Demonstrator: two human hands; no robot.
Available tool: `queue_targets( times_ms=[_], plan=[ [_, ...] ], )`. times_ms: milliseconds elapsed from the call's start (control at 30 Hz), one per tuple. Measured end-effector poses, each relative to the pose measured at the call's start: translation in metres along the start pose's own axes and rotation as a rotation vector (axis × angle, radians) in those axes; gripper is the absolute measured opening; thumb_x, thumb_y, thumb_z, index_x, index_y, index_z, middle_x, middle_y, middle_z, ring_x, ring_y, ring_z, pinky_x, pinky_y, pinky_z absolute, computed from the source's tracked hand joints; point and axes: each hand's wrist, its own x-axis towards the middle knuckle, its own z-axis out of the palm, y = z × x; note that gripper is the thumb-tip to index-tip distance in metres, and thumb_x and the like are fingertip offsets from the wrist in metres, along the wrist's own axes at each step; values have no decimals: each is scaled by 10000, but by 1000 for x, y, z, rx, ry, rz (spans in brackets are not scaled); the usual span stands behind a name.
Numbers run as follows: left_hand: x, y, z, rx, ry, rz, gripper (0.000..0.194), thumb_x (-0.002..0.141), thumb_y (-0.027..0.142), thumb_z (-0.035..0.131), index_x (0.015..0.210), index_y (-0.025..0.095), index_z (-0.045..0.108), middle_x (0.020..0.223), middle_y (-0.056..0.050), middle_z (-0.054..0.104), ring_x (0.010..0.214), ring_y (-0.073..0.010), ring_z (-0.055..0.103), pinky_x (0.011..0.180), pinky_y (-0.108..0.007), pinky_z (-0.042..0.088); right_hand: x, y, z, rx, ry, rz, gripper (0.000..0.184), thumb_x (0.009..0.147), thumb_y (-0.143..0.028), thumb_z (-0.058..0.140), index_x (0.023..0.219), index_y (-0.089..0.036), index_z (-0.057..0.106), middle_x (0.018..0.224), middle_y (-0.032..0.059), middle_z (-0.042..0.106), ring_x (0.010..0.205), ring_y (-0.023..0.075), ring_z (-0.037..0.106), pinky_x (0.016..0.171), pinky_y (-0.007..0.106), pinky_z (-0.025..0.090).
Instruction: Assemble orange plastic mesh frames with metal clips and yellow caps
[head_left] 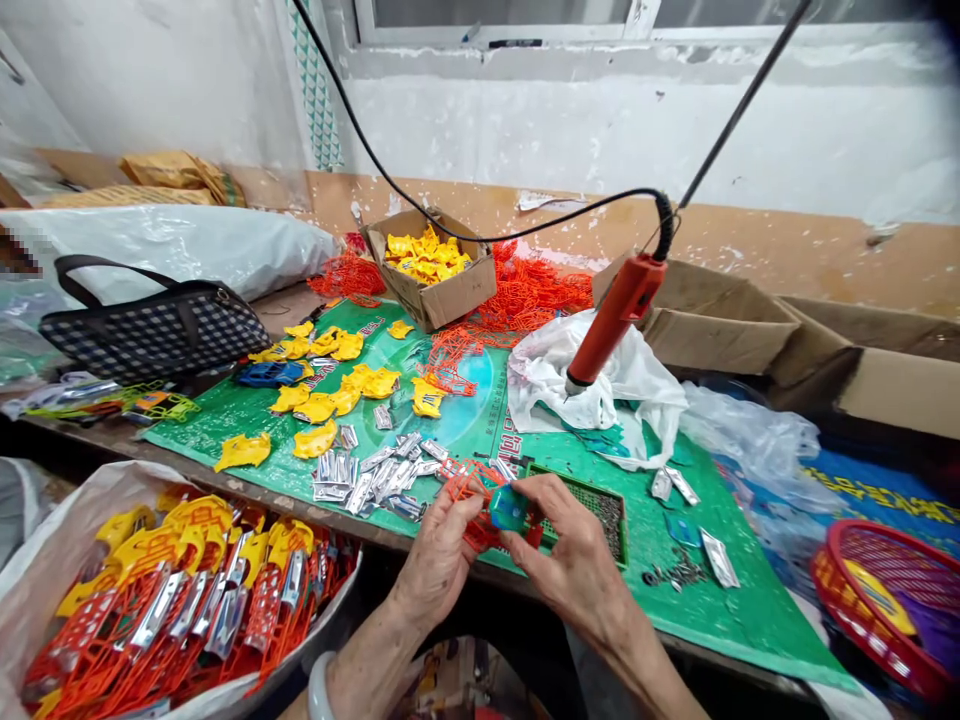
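Note:
Close to the table's front edge, my left hand (442, 550) pinches a red plastic lattice piece (466, 482). The fingers of my right hand (566, 540) are closed on a small teal plastic piece (510, 508), held up against the red one. Just behind my right hand lies a green tray (619, 545) of small metal parts, partly hidden by it. Silver metal pieces (394, 470) are heaped to the left of my hands. Beyond them are scattered yellow plastic shells (367, 382) and a blue shell (274, 374).
A red electric screwdriver (619, 315) hangs over a white plastic bag (544, 365). At left front, a large sack (22, 590) holds red, yellow and silver assemblies. A cardboard box (461, 295) of yellow shells stands at the back. A red basket (862, 625) sits at right.

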Motion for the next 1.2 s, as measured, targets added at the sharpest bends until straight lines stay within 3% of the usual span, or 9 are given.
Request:
queue_targets(
  times_ms=[200, 400, 533, 667, 800, 933, 1033, 1200],
  plan=[
    [0, -3, 3, 7, 44, -23, 193, 726, 237, 762, 880, 163, 672, 842, -1, 728, 720, -118, 657, 681, -217, 514, -6, 8, 14, -44, 89, -91, 175, 872, -80, 517, 947, -186, 634, 900, 65, 583, 857, 167, 586, 722, 278, 522],
    [4, -10, 2, -103, 116, -127, 225, 673, 193, 774, 867, 152, 668, 810, -4, 729, 707, -126, 657, 663, -233, 521, -11, 23, 35, -364, 252, -188, 190, 914, -76, 465, 975, -180, 612, 953, 96, 589, 910, 189, 571, 752, 316, 527],
    [3, -11, 2, -54, 98, -129, 326, 644, 144, 790, 941, 177, 660, 871, 9, 731, 734, -122, 649, 666, -233, 516, -7, 27, 44, -458, 292, -121, 176, 932, -108, 451, 858, -162, 601, 914, 109, 590, 893, 198, 563, 755, 324, 514],
    [3, -11, 3, 52, 86, -114, 336, 637, 106, 772, 943, 172, 650, 853, 16, 713, 717, -117, 630, 639, -224, 499, -2, 26, 46, -417, 199, 21, 252, 938, -131, 418, 766, -164, 599, 863, 104, 586, 837, 200, 562, 737, 331, 495],
    [5, -11, -1, 74, 115, -109, 329, 615, 83, 735, 922, 168, 651, 807, 23, 697, 670, -116, 612, 617, -228, 485, -2, 25, 36, -314, 108, 28, 270, 944, -122, 391, 818, -173, 625, 868, 75, 604, 764, 147, 587, 684, 259, 505],
    [5, -8, -6, 102, 87, -114, 328, 620, 89, 722, 932, 159, 652, 836, 3, 699, 696, -131, 620, 639, -241, 488, -4, 23, 8, -32, -172, 25, 236, 925, -135, 456, 1076, -192, 627, 1046, 80, 621, 935, 154, 621, 811, 270, 525],
    [5, -7, -7, 140, 32, -141, 315, 621, 96, 712, 926, 152, 654, 840, -12, 695, 729, -157, 635, 660, -266, 498, -4, 21, -11, 77, -389, 91, 359, 848, -178, 613, 1201, -240, 592, 1150, 60, 598, 1000, 171, 609, 816, 283, 530],
    [4, -7, -5, 176, 13, -140, 312, 629, 107, 711, 931, 163, 653, 854, -13, 697, 697, -145, 624, 625, -252, 488, -3, 18, -17, 62, -379, 130, 375, 806, -189, 672, 1175, -237, 628, 1119, 65, 600, 1005, 194, 603, 859, 323, 513]
  ],
)
